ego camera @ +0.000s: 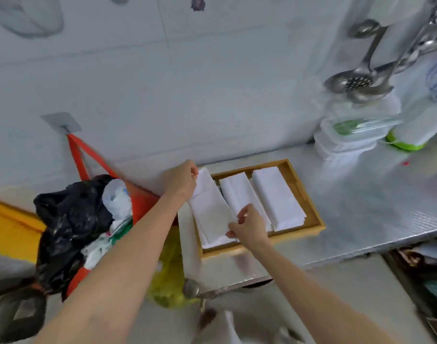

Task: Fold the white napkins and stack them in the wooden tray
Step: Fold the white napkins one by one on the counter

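**White napkin held over the tray's left end**

Wooden tray [309, 194] sits at the counter's [386, 207] left edge. Left hand [181, 181] pinches the napkin's [210, 209] far corner; right hand [249, 225] pinches its near edge. Two folded stacks [274, 194] lie beside it in the tray.

The left hand [181, 181] hides the folded napkin's [212, 207] far corner; hanging ladles [356, 83] are blurred.
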A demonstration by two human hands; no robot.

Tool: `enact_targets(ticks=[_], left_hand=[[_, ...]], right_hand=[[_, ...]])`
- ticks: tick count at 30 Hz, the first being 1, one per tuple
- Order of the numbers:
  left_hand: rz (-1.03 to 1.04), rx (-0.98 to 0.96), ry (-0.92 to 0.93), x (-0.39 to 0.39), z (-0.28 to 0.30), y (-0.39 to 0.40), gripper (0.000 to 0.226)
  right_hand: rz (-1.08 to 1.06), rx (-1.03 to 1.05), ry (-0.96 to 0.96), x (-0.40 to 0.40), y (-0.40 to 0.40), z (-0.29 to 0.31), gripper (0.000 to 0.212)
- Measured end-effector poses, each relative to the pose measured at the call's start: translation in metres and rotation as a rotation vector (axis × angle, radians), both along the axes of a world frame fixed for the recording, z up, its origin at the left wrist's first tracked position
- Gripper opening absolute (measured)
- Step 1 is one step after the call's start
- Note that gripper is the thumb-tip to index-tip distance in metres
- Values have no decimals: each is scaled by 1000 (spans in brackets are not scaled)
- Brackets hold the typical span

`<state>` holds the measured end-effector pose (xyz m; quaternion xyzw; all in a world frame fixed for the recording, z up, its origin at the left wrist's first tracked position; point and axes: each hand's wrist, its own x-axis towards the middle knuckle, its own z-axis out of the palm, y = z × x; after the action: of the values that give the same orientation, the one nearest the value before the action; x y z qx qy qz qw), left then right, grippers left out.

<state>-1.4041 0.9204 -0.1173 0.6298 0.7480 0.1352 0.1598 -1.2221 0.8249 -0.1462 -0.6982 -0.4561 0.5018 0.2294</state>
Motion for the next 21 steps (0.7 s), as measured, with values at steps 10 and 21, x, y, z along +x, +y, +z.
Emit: enact_targets(ticks=[10,21], left_hand=[[-316,-162,-6,-1,-49,27,23],[-527,-71,323,11,-30,31,27]], right_hand=[[54,-79,-265,-46,-5,-28,12],[375,68,-542,-24,-9,-10,18]])
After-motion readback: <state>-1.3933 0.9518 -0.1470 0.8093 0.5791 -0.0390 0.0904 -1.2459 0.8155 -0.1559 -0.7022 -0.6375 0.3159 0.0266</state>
